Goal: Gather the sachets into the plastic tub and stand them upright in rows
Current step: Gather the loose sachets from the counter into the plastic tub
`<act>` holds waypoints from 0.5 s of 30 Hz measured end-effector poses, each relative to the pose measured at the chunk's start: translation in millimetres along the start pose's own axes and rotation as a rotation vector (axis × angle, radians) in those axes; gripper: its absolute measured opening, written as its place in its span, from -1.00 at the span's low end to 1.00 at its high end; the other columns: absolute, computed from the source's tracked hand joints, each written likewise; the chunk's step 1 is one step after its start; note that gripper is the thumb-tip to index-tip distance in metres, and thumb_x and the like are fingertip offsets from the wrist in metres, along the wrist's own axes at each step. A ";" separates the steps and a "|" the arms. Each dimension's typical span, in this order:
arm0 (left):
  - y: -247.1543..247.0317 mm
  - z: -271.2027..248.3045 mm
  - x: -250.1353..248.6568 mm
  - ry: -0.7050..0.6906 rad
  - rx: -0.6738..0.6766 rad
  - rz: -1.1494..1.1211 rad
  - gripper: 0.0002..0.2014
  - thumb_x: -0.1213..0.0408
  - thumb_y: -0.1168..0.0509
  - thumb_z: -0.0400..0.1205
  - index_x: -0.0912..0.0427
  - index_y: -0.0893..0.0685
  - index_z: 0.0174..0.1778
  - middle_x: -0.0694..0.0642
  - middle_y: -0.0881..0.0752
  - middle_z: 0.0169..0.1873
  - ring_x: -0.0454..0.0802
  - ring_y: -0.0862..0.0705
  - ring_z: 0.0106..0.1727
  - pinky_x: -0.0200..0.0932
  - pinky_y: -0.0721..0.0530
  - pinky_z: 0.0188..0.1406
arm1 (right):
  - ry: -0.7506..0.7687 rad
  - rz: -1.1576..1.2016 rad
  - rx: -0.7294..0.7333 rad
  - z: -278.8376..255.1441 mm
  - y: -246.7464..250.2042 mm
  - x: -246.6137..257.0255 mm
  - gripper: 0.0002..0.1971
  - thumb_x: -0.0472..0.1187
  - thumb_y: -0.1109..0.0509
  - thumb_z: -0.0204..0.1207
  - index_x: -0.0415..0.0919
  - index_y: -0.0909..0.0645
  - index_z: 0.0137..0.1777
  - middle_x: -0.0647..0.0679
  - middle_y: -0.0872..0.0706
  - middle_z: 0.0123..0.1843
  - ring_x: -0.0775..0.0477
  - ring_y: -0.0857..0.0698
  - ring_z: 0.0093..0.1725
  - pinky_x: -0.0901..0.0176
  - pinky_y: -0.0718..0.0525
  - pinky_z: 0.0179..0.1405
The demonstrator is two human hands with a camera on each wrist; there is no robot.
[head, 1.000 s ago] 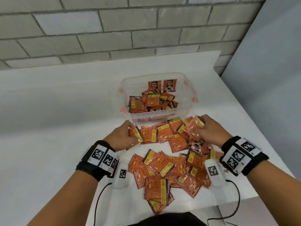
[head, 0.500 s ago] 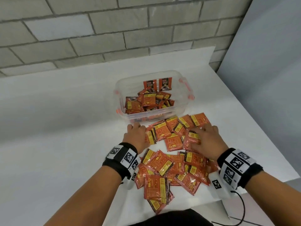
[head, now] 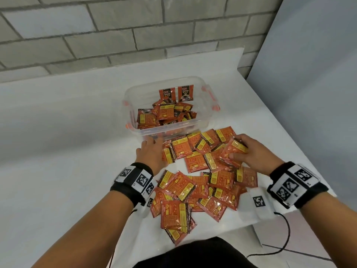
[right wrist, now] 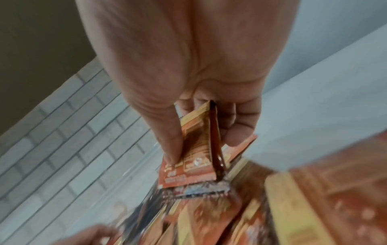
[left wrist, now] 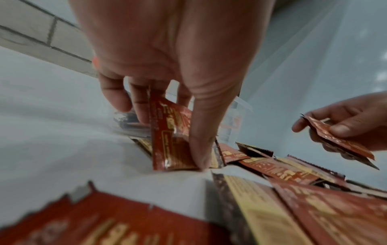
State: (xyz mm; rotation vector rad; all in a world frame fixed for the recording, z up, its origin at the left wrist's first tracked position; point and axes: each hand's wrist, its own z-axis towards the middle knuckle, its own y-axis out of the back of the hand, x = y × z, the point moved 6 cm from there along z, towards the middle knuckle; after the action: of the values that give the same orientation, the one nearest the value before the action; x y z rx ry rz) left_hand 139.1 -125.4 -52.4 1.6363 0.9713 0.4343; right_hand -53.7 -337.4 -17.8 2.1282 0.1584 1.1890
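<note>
1. Loose sachets [head: 201, 188]: red-and-yellow packets lying flat and overlapping on the white table [head: 67, 151], spread from just in front of the tub to the table's near edge; the nearest ones reach that edge.
2. Plastic tub [head: 133, 97]: clear, with orange clips, standing just behind the spread. A jumble of sachets covers its floor; two upright sachets [head: 176, 93] lean against its far wall. The right part of the floor shows bare.
3. Left hand [head: 151, 151]: at the left fringe of the spread, just before the tub's near wall. Thumb and fingers pinch the left-held sachet [left wrist: 170, 136], which stands on its lower edge on the table.
4. Right hand [head: 253, 151]: over the right side of the spread. Thumb on top and curled fingers beneath grip the right-held sachets [head: 233, 151], more than one stacked, tilted above the packets below.
5. Open room: bare tabletop extends left of the tub and the spread; on the right the table edge [head: 286, 136] runs close beside the right hand.
6. Surroundings: a grey brick wall [head: 116, 35] behind the table; a plain panel [head: 318, 74] at right.
</note>
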 end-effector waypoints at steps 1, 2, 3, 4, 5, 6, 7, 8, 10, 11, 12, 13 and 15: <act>-0.3 1.1 1.4 0.008 0.009 -0.024 -0.21 0.10 -0.51 0.48 0.07 -0.25 0.56 0.20 -0.43 0.44 0.22 -0.43 0.43 0.21 -0.44 0.37 | -0.011 0.009 0.003 -2.7 8.2 -6.3 -0.48 -0.22 -0.50 0.47 -0.10 -0.42 0.41 0.05 -0.69 0.10 -0.01 -0.68 0.10 0.09 -0.63 0.12; -1.0 2.4 3.3 0.016 0.019 -0.040 -0.23 0.10 -0.51 0.48 0.08 -0.28 0.55 0.20 -0.44 0.43 0.22 -0.46 0.41 0.21 -0.46 0.35 | -0.028 0.002 0.023 -5.9 14.5 -13.7 -0.49 -0.26 -0.50 0.47 -0.11 -0.44 0.39 0.07 -0.69 0.06 0.00 -0.69 0.06 0.17 -0.62 0.02; -1.8 3.3 5.3 0.026 0.033 -0.046 -0.24 0.09 -0.51 0.48 0.10 -0.30 0.54 0.21 -0.43 0.44 0.23 -0.47 0.40 0.20 -0.49 0.35 | -0.048 -0.027 0.054 -9.9 18.7 -21.3 -0.49 -0.28 -0.50 0.47 -0.11 -0.44 0.39 0.07 -0.68 0.06 0.02 -0.68 0.04 0.24 -0.59 -0.06; -2.6 4.1 6.7 0.033 0.049 -0.043 -0.24 0.07 -0.51 0.47 0.12 -0.32 0.54 0.23 -0.42 0.45 0.24 -0.48 0.39 0.19 -0.51 0.34 | -0.071 -0.075 0.093 -14.4 20.9 -27.8 -0.47 -0.30 -0.50 0.46 -0.10 -0.43 0.41 0.04 -0.67 0.09 0.04 -0.67 0.02 0.27 -0.57 -0.10; -3.3 4.7 7.6 0.037 0.066 -0.034 -0.25 0.06 -0.51 0.47 0.16 -0.34 0.53 0.26 -0.41 0.45 0.25 -0.49 0.38 0.17 -0.54 0.33 | -0.095 -0.133 0.134 -18.9 20.4 -34.2 -0.44 -0.30 -0.49 0.46 -0.08 -0.41 0.44 0.02 -0.65 0.15 0.04 -0.65 0.01 0.27 -0.55 -0.08; -3.5 5.3 7.9 0.040 0.077 -0.019 -0.27 0.04 -0.51 0.48 0.20 -0.38 0.50 0.28 -0.41 0.44 0.26 -0.50 0.36 0.15 -0.56 0.32 | -0.110 -0.195 0.170 -22.7 17.8 -39.4 -0.41 -0.30 -0.49 0.45 -0.07 -0.39 0.46 0.02 -0.61 0.20 0.02 -0.63 0.04 0.25 -0.52 -0.04; -3.1 5.3 7.6 0.042 0.086 -0.004 -0.31 0.03 -0.50 0.49 0.23 -0.42 0.46 0.30 -0.42 0.42 0.26 -0.51 0.35 0.13 -0.57 0.32 | -0.110 -0.259 0.198 -26.4 13.2 -42.7 -0.39 -0.29 -0.50 0.44 -0.09 -0.38 0.48 0.03 -0.57 0.21 0.01 -0.59 0.08 0.25 -0.48 0.01; -2.7 5.2 7.2 0.043 0.094 0.010 -0.34 0.02 -0.49 0.50 0.24 -0.45 0.43 0.30 -0.43 0.40 0.26 -0.50 0.34 0.11 -0.57 0.32 | -0.103 -0.320 0.216 -28.8 7.8 -45.2 -0.38 -0.28 -0.51 0.44 -0.11 -0.38 0.47 0.03 -0.55 0.19 0.01 -0.55 0.11 0.26 -0.45 0.04; -1.7 5.1 6.2 0.038 0.103 0.028 -0.38 0.02 -0.46 0.52 0.25 -0.46 0.40 0.29 -0.43 0.39 0.26 -0.46 0.36 0.08 -0.54 0.32 | -0.076 -0.402 0.214 -31.0 -0.9 -47.3 -0.42 -0.25 -0.53 0.43 -0.13 -0.41 0.43 0.00 -0.53 0.17 0.01 -0.52 0.10 0.27 -0.43 0.05; -1.4 4.9 5.8 0.038 0.104 0.032 -0.38 0.01 -0.46 0.52 0.25 -0.45 0.41 0.28 -0.43 0.39 0.25 -0.44 0.37 0.07 -0.52 0.31 | -0.066 -0.427 0.200 -30.9 -3.3 -48.6 -0.44 -0.21 -0.54 0.42 -0.11 -0.43 0.40 -0.02 -0.54 0.17 -0.01 -0.52 0.09 0.24 -0.45 0.05; -0.5 4.4 5.6 0.040 0.102 0.036 -0.37 0.01 -0.46 0.52 0.24 -0.43 0.41 0.26 -0.44 0.40 0.25 -0.41 0.39 0.08 -0.51 0.31 | -0.064 -0.453 0.181 -30.1 -4.2 -50.7 -0.46 -0.16 -0.54 0.41 -0.09 -0.45 0.36 -0.05 -0.52 0.16 -0.04 -0.51 0.09 0.21 -0.47 0.06; 0.3 4.3 5.6 0.043 0.098 0.038 -0.35 0.01 -0.47 0.51 0.22 -0.42 0.43 0.25 -0.44 0.40 0.25 -0.40 0.40 0.10 -0.51 0.31 | -0.069 -0.478 0.161 -29.2 -4.0 -52.8 -0.49 -0.12 -0.54 0.40 -0.06 -0.47 0.32 -0.05 -0.48 0.11 -0.07 -0.48 0.08 0.18 -0.47 0.06; 1.2 3.6 6.8 0.056 0.089 0.015 -0.31 0.02 -0.50 0.47 0.17 -0.41 0.45 0.21 -0.48 0.39 0.24 -0.42 0.39 0.14 -0.52 0.30 | -0.078 -0.504 0.130 -28.8 -2.4 -54.3 -0.53 -0.09 -0.55 0.37 -0.04 -0.47 0.24 -0.03 -0.40 0.05 -0.09 -0.42 0.09 0.16 -0.42 0.04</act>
State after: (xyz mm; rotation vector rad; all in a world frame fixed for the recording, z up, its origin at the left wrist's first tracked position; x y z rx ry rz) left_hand 146.2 -122.4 -53.8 1.7200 1.0330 0.4547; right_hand -107.2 -343.5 -47.6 2.0670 0.7080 0.8144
